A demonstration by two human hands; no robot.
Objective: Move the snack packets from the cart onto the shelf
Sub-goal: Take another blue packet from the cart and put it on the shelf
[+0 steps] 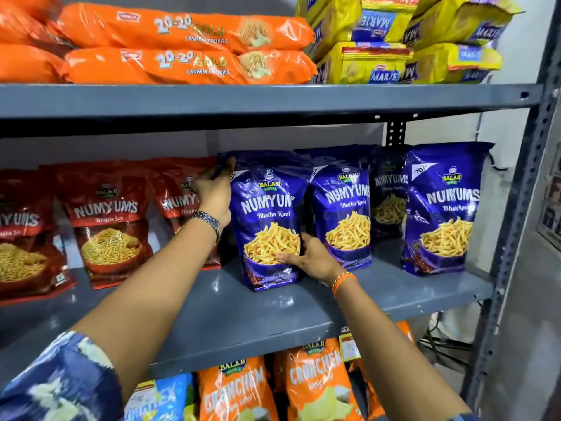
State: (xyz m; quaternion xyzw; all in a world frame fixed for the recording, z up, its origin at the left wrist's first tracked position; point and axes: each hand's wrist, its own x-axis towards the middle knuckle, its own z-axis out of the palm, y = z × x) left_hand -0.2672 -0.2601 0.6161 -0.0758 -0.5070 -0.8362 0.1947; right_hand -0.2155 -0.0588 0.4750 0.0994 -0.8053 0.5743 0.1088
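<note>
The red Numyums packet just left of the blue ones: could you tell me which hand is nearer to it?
Left. The left hand overlaps the red Numyums packet; the right hand is across the blue packet.

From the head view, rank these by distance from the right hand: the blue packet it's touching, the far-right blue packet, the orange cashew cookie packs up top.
1. Blue Numyums packet, under the right hand.
2. Far-right blue Numyums packet, same shelf.
3. Orange cashew cookie packs, upper shelf, left.
</note>
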